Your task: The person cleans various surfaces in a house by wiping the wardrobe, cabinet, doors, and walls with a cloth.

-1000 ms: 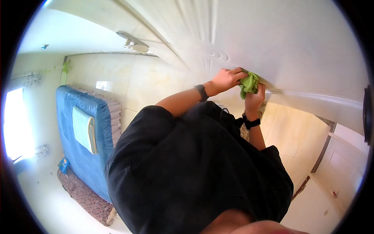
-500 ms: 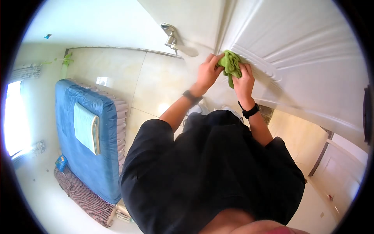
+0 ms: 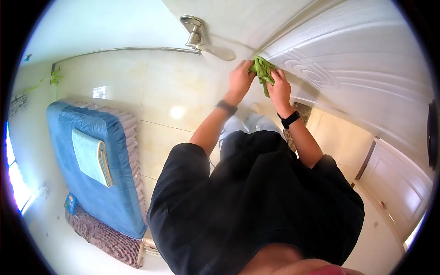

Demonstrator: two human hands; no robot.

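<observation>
A crumpled green cloth (image 3: 263, 71) is bunched between my two hands, close to the white panelled door (image 3: 353, 59). My left hand (image 3: 241, 81) pinches its left side, fingers closed. On the other side my right hand (image 3: 279, 89) grips the cloth with bent fingers. Whether the cloth presses on the door surface I cannot tell. Just left of the cloth, a metal door handle (image 3: 215, 50) juts out from the door. Each wrist wears a dark band.
To the left stands a bed with a blue cover (image 3: 91, 160) and a folded pale blanket (image 3: 90, 156) on it. A patterned rolled bundle (image 3: 105, 236) lies by its end. Another white door (image 3: 396, 174) is at the right. The floor (image 3: 169, 87) is pale tile.
Both hands have shifted slightly left in view with the cloth still between them. The view has turned, so the bed sits further left and the door handle appears larger.
</observation>
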